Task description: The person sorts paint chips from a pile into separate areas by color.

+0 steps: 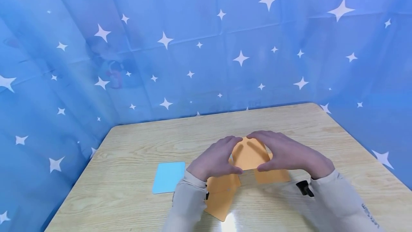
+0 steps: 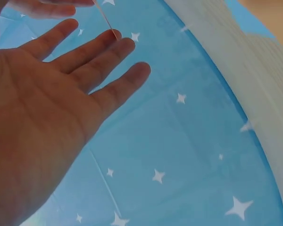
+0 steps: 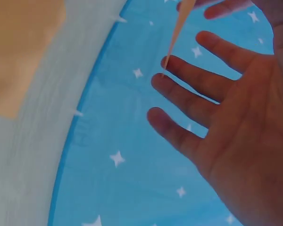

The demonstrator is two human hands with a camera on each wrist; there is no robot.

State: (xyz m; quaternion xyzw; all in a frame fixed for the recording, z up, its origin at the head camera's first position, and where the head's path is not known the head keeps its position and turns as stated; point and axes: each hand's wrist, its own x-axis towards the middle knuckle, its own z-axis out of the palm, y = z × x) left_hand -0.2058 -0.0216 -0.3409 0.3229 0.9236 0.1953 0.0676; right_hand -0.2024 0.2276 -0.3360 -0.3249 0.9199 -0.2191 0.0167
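Observation:
Held up between both hands is a thin orange square card, seen nearly edge-on in the right wrist view as a narrow orange strip. My left hand spans its left side, fingertips at the top edge and thumb at the bottom. My right hand does the same on the right side. Dark finger shadows fall across the card's face. In the left wrist view, the fingers of the left hand are spread, and the card's edge meets the middle fingertips.
On the wooden table under the hands lie more orange cards, partly overlapping beneath the left forearm. Another orange card lies below the right hand. A light blue card sits to the left. A starry blue curtain hangs behind.

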